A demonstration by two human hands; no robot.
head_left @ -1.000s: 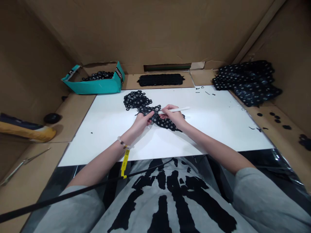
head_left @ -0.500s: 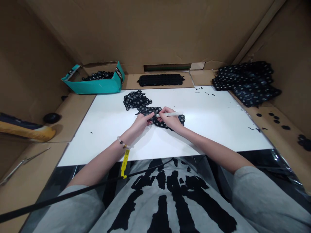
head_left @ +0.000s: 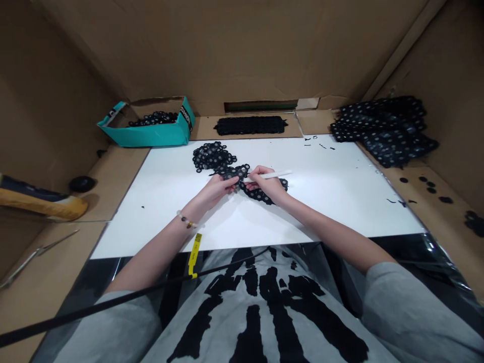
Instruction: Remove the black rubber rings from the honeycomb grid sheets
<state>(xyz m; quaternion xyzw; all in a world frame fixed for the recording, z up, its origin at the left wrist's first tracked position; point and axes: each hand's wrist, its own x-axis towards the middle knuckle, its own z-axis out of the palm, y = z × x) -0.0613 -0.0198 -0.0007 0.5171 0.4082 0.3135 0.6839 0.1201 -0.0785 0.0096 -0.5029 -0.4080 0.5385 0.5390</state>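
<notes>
Brown cardboard walls (head_left: pixel 242 50) enclose a white board (head_left: pixel 151 217), where a black dotted sheet (head_left: pixel 260 195) lies in the middle of the frame, just below and right of a heap of dark rings (head_left: pixel 212 155). It looks light, soft and floppy, perhaps slightly slippery, and its thin links may tear; a flat pinch at the edge beside the worked spot should suit it. The left hand (head_left: pixel 217 192) pinches its left part, while the right hand (head_left: pixel 270 187), close by, grips a slim white tool (head_left: pixel 279 174), likely stiff and light, best held near the tip. The sheet's long axis slants gently down toward the right; the tool lies nearly level, its working end pointing left
</notes>
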